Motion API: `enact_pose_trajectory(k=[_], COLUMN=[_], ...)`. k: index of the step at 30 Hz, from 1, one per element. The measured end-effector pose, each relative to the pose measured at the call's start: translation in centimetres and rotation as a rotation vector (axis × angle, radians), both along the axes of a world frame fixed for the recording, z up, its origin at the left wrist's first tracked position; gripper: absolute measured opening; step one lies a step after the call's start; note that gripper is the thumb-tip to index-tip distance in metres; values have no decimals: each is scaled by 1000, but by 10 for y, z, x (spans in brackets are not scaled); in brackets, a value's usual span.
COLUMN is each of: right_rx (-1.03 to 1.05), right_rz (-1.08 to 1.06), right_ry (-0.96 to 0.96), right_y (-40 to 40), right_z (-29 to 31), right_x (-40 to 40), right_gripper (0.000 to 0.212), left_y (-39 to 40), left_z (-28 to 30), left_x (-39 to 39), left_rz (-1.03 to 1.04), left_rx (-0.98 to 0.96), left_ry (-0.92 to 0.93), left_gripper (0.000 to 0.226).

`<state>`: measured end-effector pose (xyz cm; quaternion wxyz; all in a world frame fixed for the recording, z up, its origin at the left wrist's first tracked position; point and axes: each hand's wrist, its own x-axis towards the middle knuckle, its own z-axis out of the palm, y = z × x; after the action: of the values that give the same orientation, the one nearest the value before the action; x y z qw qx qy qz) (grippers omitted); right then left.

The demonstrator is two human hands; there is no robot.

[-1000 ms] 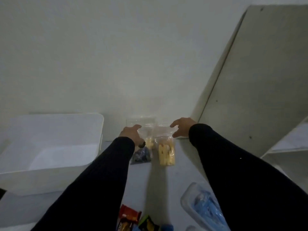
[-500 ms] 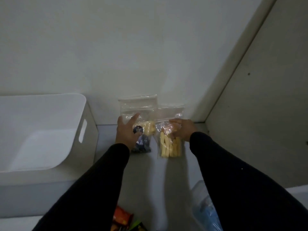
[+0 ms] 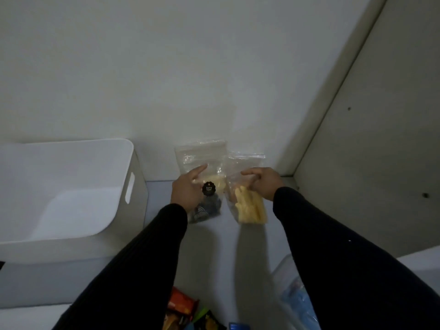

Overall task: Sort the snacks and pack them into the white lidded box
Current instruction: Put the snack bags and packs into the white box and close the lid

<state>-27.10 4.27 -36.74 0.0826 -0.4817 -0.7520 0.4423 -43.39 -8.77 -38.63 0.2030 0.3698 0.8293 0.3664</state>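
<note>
1. Head view: two clear bags propped against the wall, likely stood upright so contents show for sorting.
2. Left hand (image 3: 188, 191) on the dark-sticker bag (image 3: 204, 184), forefinger out straight, thumb side pressed to the film; grip round it not plain, cannot tell.
3. Right hand (image 3: 264, 183) curled, pinching the yellow-stick bag (image 3: 247, 201) near mid-height, probably ready to lift.
4. White box (image 3: 129, 186) open at left, just beside the bags, nothing visible inside; lid not seen.
5. More wrappers (image 3: 182, 306) at bottom edge, well apart, not yet packed.
6. Against half a second back: yellow-stick bag tilted, bottom swung right; left hand barely moved.
</note>
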Motion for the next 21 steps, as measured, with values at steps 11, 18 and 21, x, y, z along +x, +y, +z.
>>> enact_pose_trajectory(k=[11,18,21], right_rx=[212,279,269], right_rz=[-128,-156,-141], right_ry=[154,338,419], right_y=[-72,-156,-191], right_z=[109,183,199], right_x=[-10,-46,-74], right_gripper=[38,38,38], left_y=[-61,-144,-182], left_z=[104,177,194], left_x=[-17,-50,-77], left_rz=[-41,-77,-74], left_rx=[346,504,530], left_ry=[-195,-251,-277], left_gripper=[33,30,31])
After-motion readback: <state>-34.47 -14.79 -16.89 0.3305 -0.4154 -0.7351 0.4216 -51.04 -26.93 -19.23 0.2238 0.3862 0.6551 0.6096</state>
